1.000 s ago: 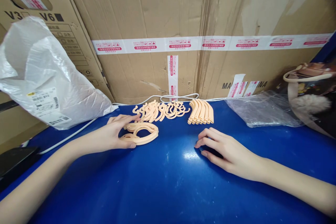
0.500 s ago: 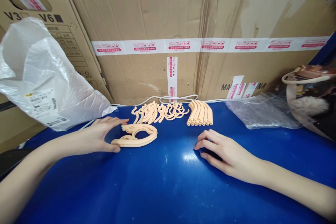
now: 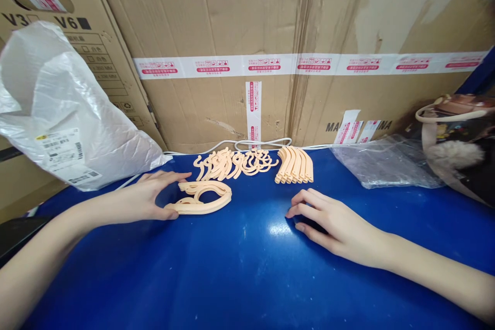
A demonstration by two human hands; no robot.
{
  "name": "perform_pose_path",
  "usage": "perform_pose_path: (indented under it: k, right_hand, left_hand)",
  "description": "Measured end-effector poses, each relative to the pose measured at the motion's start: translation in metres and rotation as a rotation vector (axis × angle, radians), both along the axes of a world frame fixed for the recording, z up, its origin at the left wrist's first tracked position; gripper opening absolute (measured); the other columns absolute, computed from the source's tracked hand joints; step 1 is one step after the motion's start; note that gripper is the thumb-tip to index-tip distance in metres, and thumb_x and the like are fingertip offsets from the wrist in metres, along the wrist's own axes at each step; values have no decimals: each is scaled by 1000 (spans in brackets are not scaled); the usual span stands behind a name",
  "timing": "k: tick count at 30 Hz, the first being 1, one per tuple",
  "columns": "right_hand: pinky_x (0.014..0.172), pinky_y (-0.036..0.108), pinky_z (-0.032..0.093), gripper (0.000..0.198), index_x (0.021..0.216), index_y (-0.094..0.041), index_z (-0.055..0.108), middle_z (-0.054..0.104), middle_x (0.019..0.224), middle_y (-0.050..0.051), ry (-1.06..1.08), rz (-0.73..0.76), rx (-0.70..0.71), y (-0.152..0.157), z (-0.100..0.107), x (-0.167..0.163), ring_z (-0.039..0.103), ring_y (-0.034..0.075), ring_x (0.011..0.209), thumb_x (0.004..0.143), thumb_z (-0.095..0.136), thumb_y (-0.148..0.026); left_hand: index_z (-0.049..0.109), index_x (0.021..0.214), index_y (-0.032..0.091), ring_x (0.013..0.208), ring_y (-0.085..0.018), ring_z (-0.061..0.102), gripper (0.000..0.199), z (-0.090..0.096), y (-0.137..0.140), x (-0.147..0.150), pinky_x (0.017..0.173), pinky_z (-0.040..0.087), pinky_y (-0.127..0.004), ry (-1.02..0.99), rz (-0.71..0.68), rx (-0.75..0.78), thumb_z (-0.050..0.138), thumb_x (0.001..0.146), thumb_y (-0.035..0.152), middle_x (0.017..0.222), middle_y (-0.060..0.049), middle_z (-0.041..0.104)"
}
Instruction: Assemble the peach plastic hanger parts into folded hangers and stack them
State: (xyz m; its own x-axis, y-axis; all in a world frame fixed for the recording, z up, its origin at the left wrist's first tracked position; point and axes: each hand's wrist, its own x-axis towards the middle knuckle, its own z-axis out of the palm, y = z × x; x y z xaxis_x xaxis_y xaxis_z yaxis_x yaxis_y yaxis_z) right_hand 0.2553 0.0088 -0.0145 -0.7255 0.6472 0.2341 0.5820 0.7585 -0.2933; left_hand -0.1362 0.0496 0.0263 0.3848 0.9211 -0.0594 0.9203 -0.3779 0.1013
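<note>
Peach-coloured plastic folding hangers (image 3: 204,208), folded and stacked, lie on the blue table to the left. My left hand (image 3: 145,197) rests at their left end, thumb against the near arm and fingers by the far arm, spread apart rather than closed round them. Behind them is a loose pile of peach hook-shaped pieces (image 3: 220,163). A neat row of curved hanger arms (image 3: 294,165) lies right of that pile. Below this row, my right hand (image 3: 328,220) rests on the table, fingers loosely bent and apart, holding nothing.
A white plastic mailing bag (image 3: 73,118) stands at the left. Large cardboard boxes (image 3: 216,20) wall off the back, with a white cable (image 3: 266,143) along their foot. At right lie a clear plastic bag (image 3: 386,162) and a dark bag with a fluffy pompom (image 3: 460,154).
</note>
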Motion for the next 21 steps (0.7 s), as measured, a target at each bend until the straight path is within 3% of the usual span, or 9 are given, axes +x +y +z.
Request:
perform_pose_path:
  k: [10,21]
  right_hand:
    - [82,34,48,19,108,-21,57,54,106,7,15,0,23,0,0,2,54,19,94,96,42,-21]
    - [82,35,49,19,108,-22,56,54,106,7,2,-1,34,0,0,0,55,20,95,96,41,-21]
  left_hand:
    - [42,140,18,126,-36,44,76,-9,5,-8,105,32,-41,40,33,38,61,73,47,136,-9,53]
    - [37,143,19,130,-33,40,74,1,-2,1,106,31,-42,39,29,-23,59,76,41,144,-9,45]
